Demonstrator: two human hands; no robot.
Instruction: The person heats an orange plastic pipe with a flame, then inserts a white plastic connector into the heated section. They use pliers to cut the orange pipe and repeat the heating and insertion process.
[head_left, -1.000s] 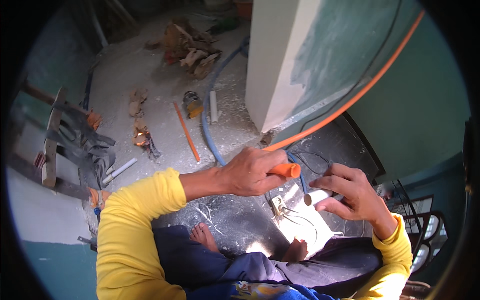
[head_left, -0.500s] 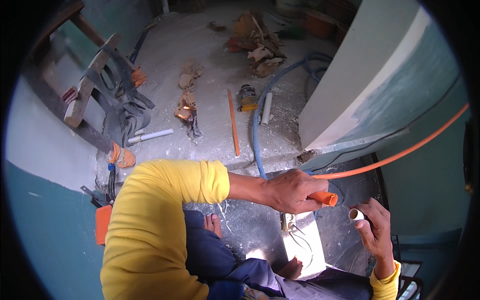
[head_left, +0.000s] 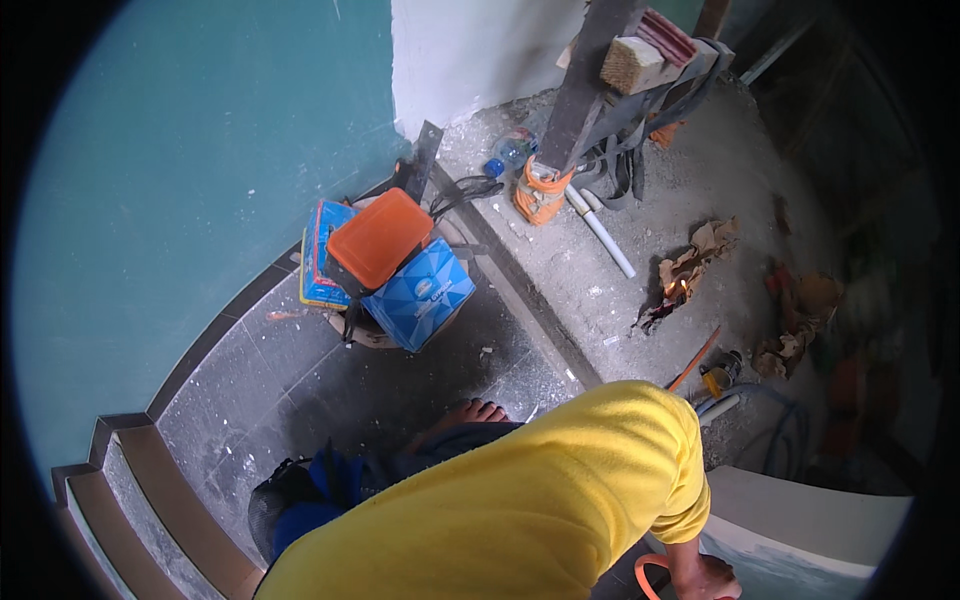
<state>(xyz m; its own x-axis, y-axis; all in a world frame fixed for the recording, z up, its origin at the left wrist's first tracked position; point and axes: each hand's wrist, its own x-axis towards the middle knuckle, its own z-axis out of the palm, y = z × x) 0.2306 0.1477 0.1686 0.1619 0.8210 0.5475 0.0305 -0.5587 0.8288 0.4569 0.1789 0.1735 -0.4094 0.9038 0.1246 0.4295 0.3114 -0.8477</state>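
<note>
At the lower right, my left hand [head_left: 705, 578] is closed, cut off partly by the picture's edge, at the end of the yellow-sleeved arm. An orange flexible tube [head_left: 648, 572] curves against it, and the fingers appear wrapped round the tube, though the grip itself is largely hidden. My right hand is out of view, and so is the white pipe it was holding.
Burning brown paper [head_left: 680, 285] lies on the rough floor near a white pipe [head_left: 605, 235]. A bucket holds an orange case [head_left: 380, 238] and a blue box [head_left: 420, 295]. Steps [head_left: 165, 500] are at the lower left; a wooden frame [head_left: 590, 85] stands beyond.
My view has swung far to the left, bringing in the bucket and steps. My left hand has shifted to the lower right edge; my right hand and its white pipe have left the picture.
</note>
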